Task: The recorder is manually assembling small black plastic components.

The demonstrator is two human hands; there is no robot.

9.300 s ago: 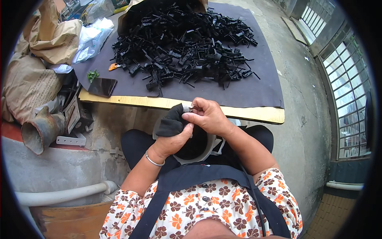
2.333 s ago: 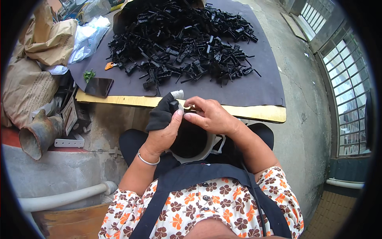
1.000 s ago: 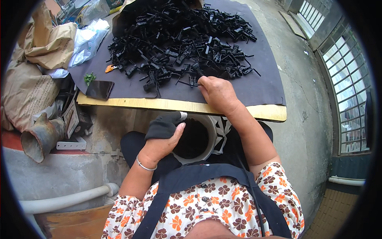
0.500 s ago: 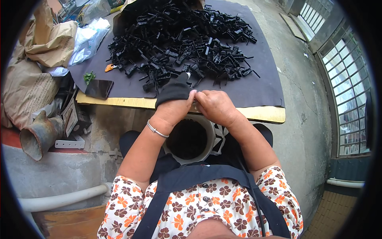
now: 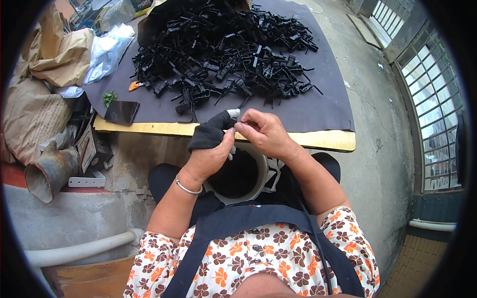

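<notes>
My left hand (image 5: 212, 144) wears a black fingerless covering with whitish wraps on fingertips, and a silvery bangle circles its wrist. My bare right hand (image 5: 268, 134) meets it just over the table's near edge, thumb and forefinger pinched. Between the fingertips of both hands is a small black part (image 5: 242, 122), mostly hidden, its exact shape too small to tell. Beyond my hands spreads a big heap of black plastic parts (image 5: 223, 59) with thin protruding bars. Below them, between my knees, stands a whitish bucket (image 5: 261, 186) with dark contents.
The table (image 5: 318, 109) has a grey cover and a yellowish front edge. On its left lie a dark phone (image 5: 122, 112), a green sprig (image 5: 109, 98) and an orange item (image 5: 134, 85). Brown paper sacks (image 5: 37, 109) and a rusty pipe piece (image 5: 47, 171) stand farther left.
My left hand has drawn back toward me and turned, its white-wrapped fingertips now beside the right hand's. My right hand's fingers have lifted into a clearer pinch.
</notes>
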